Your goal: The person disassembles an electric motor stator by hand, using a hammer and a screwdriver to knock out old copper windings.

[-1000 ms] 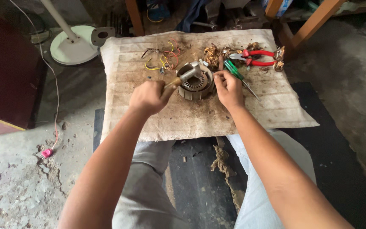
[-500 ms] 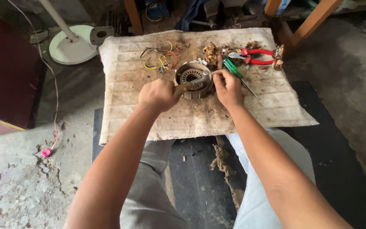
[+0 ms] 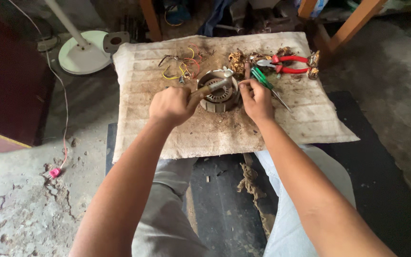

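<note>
1. Metal motor core (image 3: 219, 91), round and ringed with windings, sits on a dirty quilted cloth (image 3: 281, 128) laid across a board, just ahead of the person's knees.
2. The left hand (image 3: 172, 104) is closed tight round the wooden handle of a small hammer (image 3: 215, 84), whose head hangs over the core's top.
3. The right hand (image 3: 257, 99) pinches a green-handled screwdriver (image 3: 262, 82) against the core's right rim, fingers curled shut.
4. Judged from this: keep the screwdriver tip seated, strike lightly and squarely, and keep fingers below the strike.
5. Red-handled pliers (image 3: 284, 64) and loose coloured wires (image 3: 181, 69) lie well behind.
</note>
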